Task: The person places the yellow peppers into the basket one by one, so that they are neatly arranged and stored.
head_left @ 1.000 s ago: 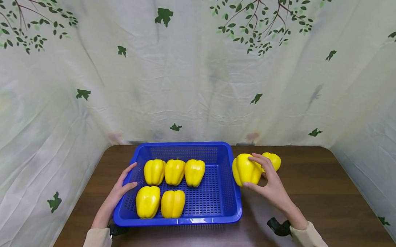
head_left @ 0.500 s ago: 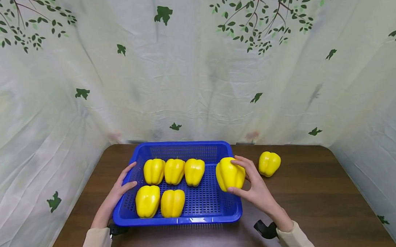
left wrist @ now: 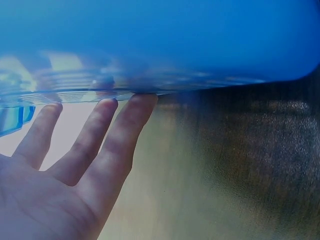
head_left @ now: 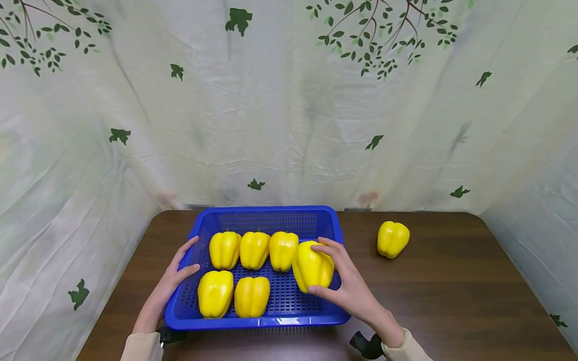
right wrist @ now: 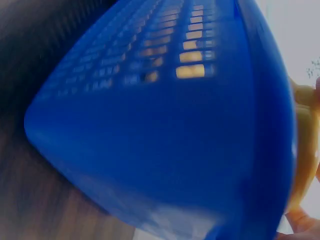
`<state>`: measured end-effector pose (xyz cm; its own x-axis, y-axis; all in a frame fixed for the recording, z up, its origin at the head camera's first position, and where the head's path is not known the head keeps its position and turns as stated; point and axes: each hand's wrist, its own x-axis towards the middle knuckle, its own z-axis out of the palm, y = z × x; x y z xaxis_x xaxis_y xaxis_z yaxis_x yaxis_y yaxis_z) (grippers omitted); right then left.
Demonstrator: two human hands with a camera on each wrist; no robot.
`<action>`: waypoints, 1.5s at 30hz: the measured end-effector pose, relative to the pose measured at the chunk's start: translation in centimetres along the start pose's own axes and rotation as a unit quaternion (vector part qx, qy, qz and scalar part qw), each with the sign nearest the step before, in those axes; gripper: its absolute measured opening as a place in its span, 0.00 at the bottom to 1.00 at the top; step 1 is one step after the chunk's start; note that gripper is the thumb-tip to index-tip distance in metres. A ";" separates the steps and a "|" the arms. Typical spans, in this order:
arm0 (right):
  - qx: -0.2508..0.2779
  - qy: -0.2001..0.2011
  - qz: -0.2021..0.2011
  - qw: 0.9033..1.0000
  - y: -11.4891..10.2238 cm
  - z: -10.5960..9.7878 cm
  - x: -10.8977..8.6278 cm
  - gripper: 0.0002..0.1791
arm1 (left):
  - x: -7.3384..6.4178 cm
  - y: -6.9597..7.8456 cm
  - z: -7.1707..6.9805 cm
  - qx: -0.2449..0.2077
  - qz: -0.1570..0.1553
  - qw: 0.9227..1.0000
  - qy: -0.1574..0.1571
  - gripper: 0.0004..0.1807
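Observation:
A yellow bell pepper (head_left: 311,267) is gripped between the thumb and fingers of my right hand (head_left: 348,285), over the right half of a blue plastic basket (head_left: 257,323). My left hand (head_left: 174,275) rests on the basket's left side, its thumb and a finger over the rim in the head view. Fairly straight fingers (left wrist: 92,137) touch the basket's outer side in the left wrist view. Inside the basket are several yellow bell peppers, three in a back row (head_left: 255,251) and two in front (head_left: 252,297). The basket wall hides most of the held pepper in the right wrist view.
Another yellow bell pepper (head_left: 393,239) lies on the brown wooden table (head_left: 445,281), to the right of the basket. Behind the table hangs a pale curtain (head_left: 287,122) printed with leaves. A black wrist device (head_left: 366,345) sits by my right sleeve.
My right hand has carried the held bell pepper left, from beside the basket across its right rim to above its inside. My left hand and the basket have stayed in place.

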<state>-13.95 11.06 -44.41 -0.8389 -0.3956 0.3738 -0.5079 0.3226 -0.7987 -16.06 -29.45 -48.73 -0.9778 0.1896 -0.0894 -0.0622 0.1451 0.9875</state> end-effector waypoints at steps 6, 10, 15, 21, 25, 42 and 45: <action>-0.003 -0.007 0.009 1.000 -0.2 1.4 0.2 0.37 | -0.2 0.0 0.1 -0.011 -0.010 1.000 0.000 0.34; -0.005 -0.015 0.030 0.999 -0.3 2.2 0.4 0.37 | -0.2 0.0 0.2 -0.012 -0.011 1.000 0.000 0.34; -0.011 -0.026 0.041 0.999 0.0 3.1 0.7 0.37 | -0.1 0.0 0.2 -0.009 -0.010 1.000 0.000 0.34; -0.020 -0.043 0.045 0.998 -0.1 3.8 1.0 0.37 | 0.0 0.1 0.3 -0.002 -0.010 1.000 0.003 0.34; -0.039 -0.053 0.042 0.997 -0.1 4.2 1.0 0.37 | 0.0 0.1 0.4 -0.005 -0.015 1.000 0.001 0.35; -0.092 -0.128 0.064 0.985 -0.1 5.0 1.1 0.38 | -0.1 0.1 0.2 -0.004 -0.011 1.000 0.002 0.34; -0.092 -0.143 0.065 0.983 -0.1 5.1 1.1 0.37 | -0.2 0.1 0.2 -0.009 -0.015 1.000 0.003 0.35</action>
<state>-13.80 6.21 -46.28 -0.8230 -0.5580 0.1061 -0.4497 0.5261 -0.7218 -15.87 -29.29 -48.69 -0.9766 0.1789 -0.1190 -0.0959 0.1329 0.9865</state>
